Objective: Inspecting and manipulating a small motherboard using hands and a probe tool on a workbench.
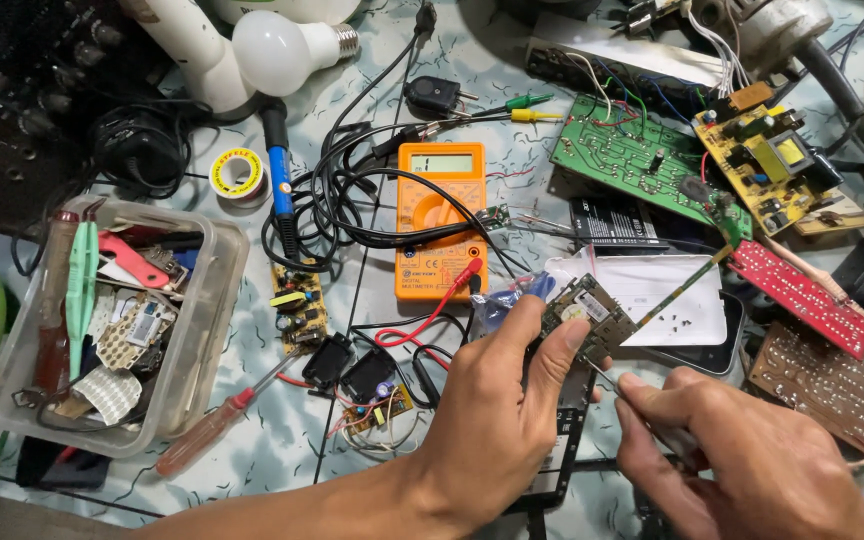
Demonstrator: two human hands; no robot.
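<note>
Where pinched by left hand (497,400) fingertips, small board (584,318) tilted just above right hand (742,450); thin tool (604,374) clenched there, tip aimed up-left, touching board's near edge.

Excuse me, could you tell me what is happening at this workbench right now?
A person holds a small circuit board up in the left hand, pinched between thumb and fingers. The right hand grips a thin metal tool whose tip points at the board's lower edge. Around them lie an orange multimeter, a green circuit board, a soldering iron, a red-handled screwdriver and a clear plastic tub of parts.
</note>
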